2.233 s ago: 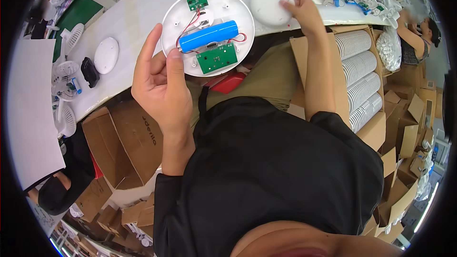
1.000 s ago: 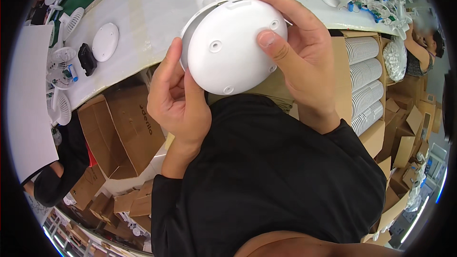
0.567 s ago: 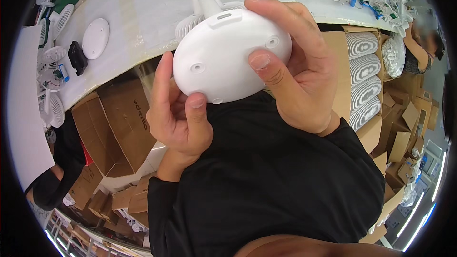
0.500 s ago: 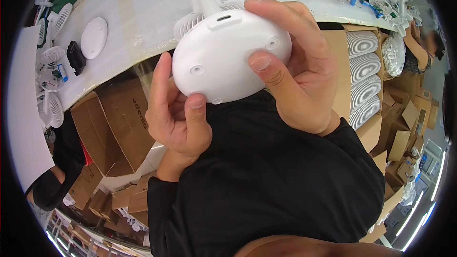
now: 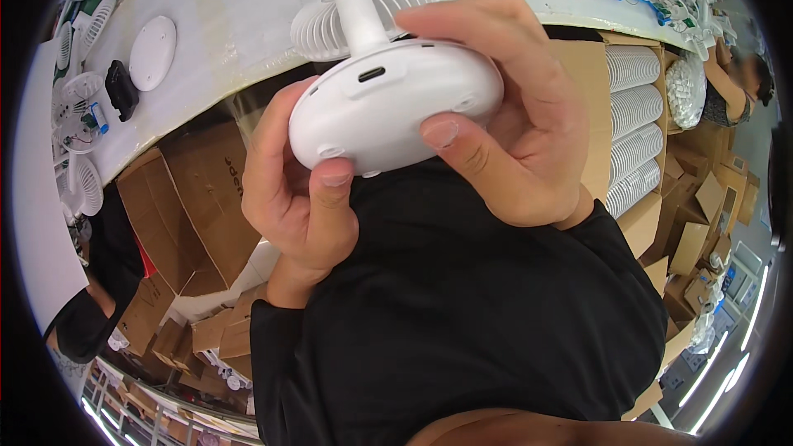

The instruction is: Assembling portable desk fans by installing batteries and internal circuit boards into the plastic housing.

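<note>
Gripped at left rim by left hand (image 5: 289, 198), at right rim by right hand (image 5: 529, 132): white fan base (image 5: 388, 120), visible long axis crosswise between both, stem (image 5: 357, 12) off far edge.

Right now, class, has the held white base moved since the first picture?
Yes: the white base has shifted toward the black shirt, judged against the table's near edge.

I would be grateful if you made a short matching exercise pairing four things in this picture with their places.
1. White fan base
2. Loose white disc
3. Ribbed white stacks
4. Oblong slot

A. In the cardboard box, right
B. In the fan base's side
C. Held by left hand and right hand
D. On the table, left

Pairs: 1-C, 2-D, 3-A, 4-B
</note>
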A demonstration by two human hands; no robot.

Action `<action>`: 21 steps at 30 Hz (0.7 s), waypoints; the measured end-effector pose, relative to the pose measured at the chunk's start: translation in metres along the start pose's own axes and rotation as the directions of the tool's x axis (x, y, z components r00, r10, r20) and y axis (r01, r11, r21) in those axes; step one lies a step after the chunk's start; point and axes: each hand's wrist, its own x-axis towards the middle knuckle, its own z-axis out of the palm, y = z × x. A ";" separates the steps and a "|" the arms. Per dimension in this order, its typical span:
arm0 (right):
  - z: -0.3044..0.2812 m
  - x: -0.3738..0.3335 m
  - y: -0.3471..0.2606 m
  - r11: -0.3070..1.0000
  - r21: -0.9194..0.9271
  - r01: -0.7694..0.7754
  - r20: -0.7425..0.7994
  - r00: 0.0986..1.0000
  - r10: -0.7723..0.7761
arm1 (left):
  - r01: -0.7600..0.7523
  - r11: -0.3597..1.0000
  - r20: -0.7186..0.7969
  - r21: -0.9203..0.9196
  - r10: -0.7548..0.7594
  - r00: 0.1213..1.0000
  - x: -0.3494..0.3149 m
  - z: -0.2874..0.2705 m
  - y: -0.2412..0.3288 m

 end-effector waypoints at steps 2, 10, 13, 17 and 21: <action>0.002 0.004 -0.003 0.998 0.032 -0.053 0.031 0.998 0.052 | 0.024 1.000 0.021 0.004 -0.024 0.999 -0.001 -0.001 -0.001; -0.008 0.011 -0.003 0.995 -0.058 0.080 0.167 0.984 -0.069 | -0.043 0.999 0.123 0.009 0.042 0.991 0.000 -0.014 -0.017; -0.002 0.015 0.011 0.933 -0.115 0.340 0.100 0.939 -0.330 | -0.152 0.969 0.038 -0.194 0.163 0.986 0.020 0.001 -0.025; 0.028 0.013 0.035 0.918 -0.141 0.371 -0.097 0.918 -0.385 | 0.105 0.705 -0.072 -0.702 -0.216 0.974 0.050 0.027 -0.023; 0.036 0.002 0.036 0.972 0.092 0.217 -0.099 0.973 -0.208 | -0.057 0.814 -0.266 -0.578 -0.123 0.956 0.085 0.019 -0.043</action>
